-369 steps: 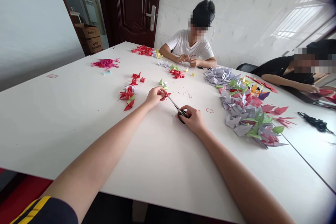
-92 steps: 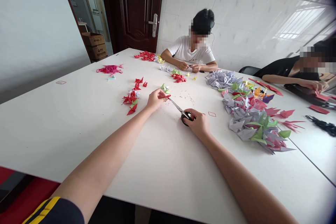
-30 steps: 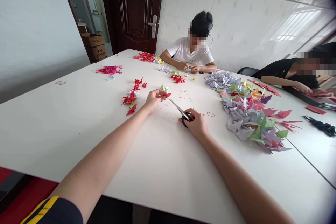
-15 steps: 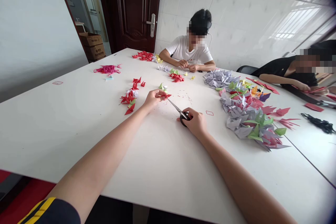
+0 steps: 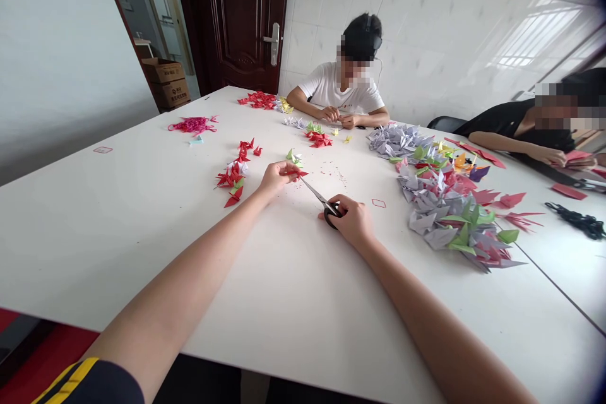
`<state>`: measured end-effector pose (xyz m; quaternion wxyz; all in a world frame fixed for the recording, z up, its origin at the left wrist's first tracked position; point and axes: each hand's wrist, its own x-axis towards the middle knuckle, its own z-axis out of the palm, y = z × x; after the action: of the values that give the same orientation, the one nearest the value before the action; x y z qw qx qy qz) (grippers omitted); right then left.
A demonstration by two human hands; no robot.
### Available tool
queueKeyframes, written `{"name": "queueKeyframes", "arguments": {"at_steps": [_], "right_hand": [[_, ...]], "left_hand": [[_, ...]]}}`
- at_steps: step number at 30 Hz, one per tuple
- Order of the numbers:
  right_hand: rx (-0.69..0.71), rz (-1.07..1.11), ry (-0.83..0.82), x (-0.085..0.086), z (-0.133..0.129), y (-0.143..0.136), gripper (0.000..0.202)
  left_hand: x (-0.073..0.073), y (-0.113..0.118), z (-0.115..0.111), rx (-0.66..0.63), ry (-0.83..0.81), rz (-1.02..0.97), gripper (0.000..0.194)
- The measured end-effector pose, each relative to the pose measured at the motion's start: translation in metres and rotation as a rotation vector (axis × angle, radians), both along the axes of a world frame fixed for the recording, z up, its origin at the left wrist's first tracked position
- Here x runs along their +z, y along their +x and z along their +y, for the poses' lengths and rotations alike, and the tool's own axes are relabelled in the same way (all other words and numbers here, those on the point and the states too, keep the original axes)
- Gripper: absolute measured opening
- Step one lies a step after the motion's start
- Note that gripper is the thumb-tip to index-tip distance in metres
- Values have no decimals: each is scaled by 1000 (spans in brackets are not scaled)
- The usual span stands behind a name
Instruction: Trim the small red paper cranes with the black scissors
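My left hand (image 5: 278,178) pinches a small red paper crane (image 5: 298,173), partly hidden by the fingers. Wrapped round the black handles of a pair of scissors (image 5: 316,194) is my right hand (image 5: 350,218). The scissors' tip reaches the crane; whether the blades are parted or together is too small to tell. Left of my left hand lie several red, white and green cranes (image 5: 233,175). A green and white crane (image 5: 293,156) stands just beyond it. Tiny red scraps (image 5: 334,173) dot the white table (image 5: 156,221) past the scissors.
A large heap of folded paper cranes (image 5: 440,202) spreads along the right. Pink cord (image 5: 193,125) and a red crane pile (image 5: 258,100) lie farther back. Two people sit across, one in a white shirt (image 5: 341,88), one in black (image 5: 502,123). Black cord (image 5: 575,219) lies far right.
My hands, the crane and the scissors stay almost in the same place. The person in black has shifted the red paper in their hands slightly.
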<state>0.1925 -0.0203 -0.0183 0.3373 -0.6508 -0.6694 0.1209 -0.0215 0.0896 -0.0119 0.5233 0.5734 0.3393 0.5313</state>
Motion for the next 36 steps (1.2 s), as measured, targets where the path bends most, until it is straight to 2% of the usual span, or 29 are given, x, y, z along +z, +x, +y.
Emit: {"name": "queueKeyframes", "arguments": {"at_steps": [12, 19, 24, 29, 33, 36], "right_hand": [[2, 17, -35, 1, 0, -1, 29], [-36, -33, -74, 10, -3, -4, 23], [-116, -72, -73, 11, 0, -1, 29], [-134, -13, -34, 9, 3, 7, 34], [-45, 60, 31, 5, 2, 7, 41], [37, 86, 75, 2, -1, 4, 39]], "left_hand": [[-2, -1, 2, 15, 13, 33, 22], [-1, -1, -1, -7, 34, 76, 23], [-1, 1, -5, -50, 39, 191, 24], [1, 0, -6, -52, -5, 104, 24], [0, -1, -2, 5, -43, 12, 27], [-1, -1, 1, 18, -68, -41, 28]]}}
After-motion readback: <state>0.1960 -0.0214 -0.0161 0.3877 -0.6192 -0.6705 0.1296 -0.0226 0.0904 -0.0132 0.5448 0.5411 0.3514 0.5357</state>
